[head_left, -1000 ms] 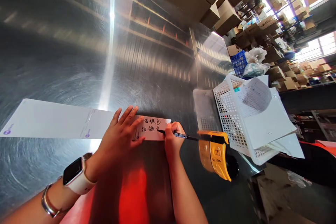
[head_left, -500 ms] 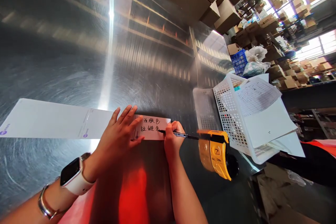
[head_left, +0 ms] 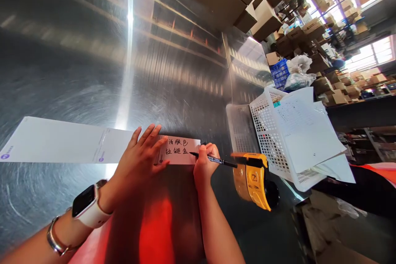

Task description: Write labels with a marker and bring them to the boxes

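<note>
Hands (head_left: 139,154) on pen (head_left: 223,162) and card (head_left: 68,140)

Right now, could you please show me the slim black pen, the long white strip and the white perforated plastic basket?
Slim black pen (head_left: 218,160): head view, labelled barrel.
Long white strip (head_left: 63,140): head view, its left section.
White perforated plastic basket (head_left: 271,142): head view, side wall.

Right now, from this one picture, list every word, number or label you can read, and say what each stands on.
"浅肤色": handwritten on the white strip.
"拉链盒": handwritten below it, same strip.
"2": on the yellow tape dispenser; the marks beneath it are unreadable.
Purple print on the strip: too small.
Print on the pen: too small.
Writing on the papers at the basket: too faint.
</note>
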`<state>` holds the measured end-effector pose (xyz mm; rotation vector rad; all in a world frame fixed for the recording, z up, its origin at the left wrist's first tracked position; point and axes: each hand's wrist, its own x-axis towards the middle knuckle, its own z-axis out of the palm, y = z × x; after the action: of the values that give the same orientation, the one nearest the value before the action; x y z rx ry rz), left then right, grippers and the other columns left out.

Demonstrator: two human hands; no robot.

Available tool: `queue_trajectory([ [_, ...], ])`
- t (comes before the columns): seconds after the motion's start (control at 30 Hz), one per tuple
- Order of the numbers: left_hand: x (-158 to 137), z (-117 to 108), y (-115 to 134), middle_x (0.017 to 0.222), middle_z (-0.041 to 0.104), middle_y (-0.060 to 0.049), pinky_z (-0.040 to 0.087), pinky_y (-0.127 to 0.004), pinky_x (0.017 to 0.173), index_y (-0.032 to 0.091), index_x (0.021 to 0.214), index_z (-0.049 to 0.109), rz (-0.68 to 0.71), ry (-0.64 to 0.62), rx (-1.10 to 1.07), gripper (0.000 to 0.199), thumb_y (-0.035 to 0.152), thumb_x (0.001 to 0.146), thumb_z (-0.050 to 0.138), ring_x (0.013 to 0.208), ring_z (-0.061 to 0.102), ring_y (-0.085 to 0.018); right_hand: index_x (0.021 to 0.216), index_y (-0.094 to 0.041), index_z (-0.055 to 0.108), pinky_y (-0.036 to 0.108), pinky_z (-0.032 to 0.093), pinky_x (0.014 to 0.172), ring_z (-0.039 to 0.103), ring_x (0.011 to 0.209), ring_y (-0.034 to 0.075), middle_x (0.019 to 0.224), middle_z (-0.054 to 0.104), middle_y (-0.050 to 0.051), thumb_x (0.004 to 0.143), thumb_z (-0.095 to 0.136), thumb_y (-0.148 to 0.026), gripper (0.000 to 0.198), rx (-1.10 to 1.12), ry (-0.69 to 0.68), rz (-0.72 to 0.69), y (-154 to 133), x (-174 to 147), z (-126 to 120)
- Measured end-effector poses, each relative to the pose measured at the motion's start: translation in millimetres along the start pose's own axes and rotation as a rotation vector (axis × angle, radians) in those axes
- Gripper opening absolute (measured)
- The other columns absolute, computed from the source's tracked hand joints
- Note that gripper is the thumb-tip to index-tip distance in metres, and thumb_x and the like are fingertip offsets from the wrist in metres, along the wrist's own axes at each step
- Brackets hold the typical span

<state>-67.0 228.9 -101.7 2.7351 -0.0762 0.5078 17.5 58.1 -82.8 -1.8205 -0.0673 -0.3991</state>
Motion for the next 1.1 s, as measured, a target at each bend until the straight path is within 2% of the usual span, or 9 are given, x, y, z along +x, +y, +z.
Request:
queue_trajectory([
  [0.17,0,0,0,0.145,0.047,-0.023,0.031,-0.061,0.111,0.013,0.126,0.061,-0.011,-0.006,-0.013,0.055,0.04,0.08,0.072,0.136,0.041,-0.04,0.058,-0.023,0.029,0.022,0.034,0.043,0.038,0.042,0.008,0.051,0.038,-0.008,0.081,0.056,-0.033,0.037,-0.017,-0.102,0.06,4,-1,2],
  [0.47,-1,0,-1,0.146,0.046,-0.023,0.029,-0.062,0.113,0.013,0.126,0.06,-0.014,-0.014,-0.03,0.054,0.04,0.081,0.071,0.137,0.04,-0.039,0.059,-0.024,0.029,0.021,0.033,0.04,0.039,0.04,0.007,0.051,0.036,-0.009,0.081,0.056,-0.036,0.037,-0.024,-0.139,0.102,4,-1,3],
  [0.53,-1,0,-1,0.146,0.046,-0.023,0.028,-0.062,0.113,0.013,0.126,0.06,-0.016,-0.012,-0.037,0.053,0.04,0.081,0.07,0.137,0.04,-0.04,0.059,-0.023,0.028,0.021,0.033,0.041,0.037,0.042,0.007,0.053,0.034,-0.009,0.081,0.056,-0.034,0.037,-0.032,-0.11,0.064,4,-2,4],
  [0.67,-2,3,-2,0.145,0.047,-0.023,0.03,-0.063,0.111,0.011,0.127,0.057,0.004,0.014,-0.025,0.056,0.04,0.081,0.07,0.136,0.041,-0.041,0.061,-0.022,0.035,0.023,0.038,0.049,0.041,0.049,0.009,0.058,0.041,-0.007,0.085,0.06,-0.03,0.036,0.001,0.084,-0.088,-2,1,-3],
  [0.8,-4,9,-4,0.14,0.05,-0.025,0.031,-0.062,0.111,0.005,0.145,0.031,-0.003,0.062,-0.063,0.087,0.042,0.078,0.073,0.134,0.043,-0.041,0.078,-0.018,0.058,0.03,0.051,0.069,0.061,0.079,0.015,0.09,0.059,0.003,0.079,0.075,-0.033,0.023,-0.133,0.134,-0.26,-7,19,-37],
  [0.87,-5,12,-5,0.14,0.049,-0.025,0.031,-0.061,0.112,0.006,0.151,0.015,-0.03,0.084,-0.107,0.095,0.041,0.082,0.069,0.135,0.043,-0.039,0.094,-0.017,0.066,0.037,0.053,0.083,0.062,0.097,0.019,0.107,0.061,0.009,0.087,0.066,-0.034,0.018,-0.271,0.092,-0.331,-2,29,-58],
  [0.93,-4,14,-4,0.142,0.047,-0.026,0.034,-0.06,0.112,0.009,0.153,0.007,-0.065,0.122,-0.152,0.091,0.039,0.087,0.063,0.136,0.041,-0.039,0.108,-0.017,0.067,0.045,0.051,0.093,0.061,0.108,0.023,0.115,0.062,0.013,0.096,0.052,-0.034,0.026,-0.428,-0.015,-0.374,9,34,-74],
  [1.03,-2,12,1,0.14,0.046,-0.026,0.039,-0.061,0.108,0.013,0.153,0.008,-0.125,0.196,-0.169,0.081,0.035,0.091,0.056,0.137,0.039,-0.041,0.114,-0.016,0.068,0.052,0.049,0.098,0.059,0.115,0.029,0.118,0.064,0.017,0.097,0.048,-0.044,0.038,-0.621,-0.198,-0.359,28,32,-81],
  [1.1,1,5,1,0.137,0.048,-0.026,0.036,-0.065,0.107,0.013,0.151,0.011,-0.145,0.245,-0.099,0.076,0.034,0.092,0.053,0.136,0.039,-0.044,0.111,-0.016,0.069,0.056,0.048,0.1,0.057,0.119,0.033,0.121,0.063,0.018,0.094,0.049,-0.053,0.045,-0.68,-0.256,-0.315,39,28,-77],
])
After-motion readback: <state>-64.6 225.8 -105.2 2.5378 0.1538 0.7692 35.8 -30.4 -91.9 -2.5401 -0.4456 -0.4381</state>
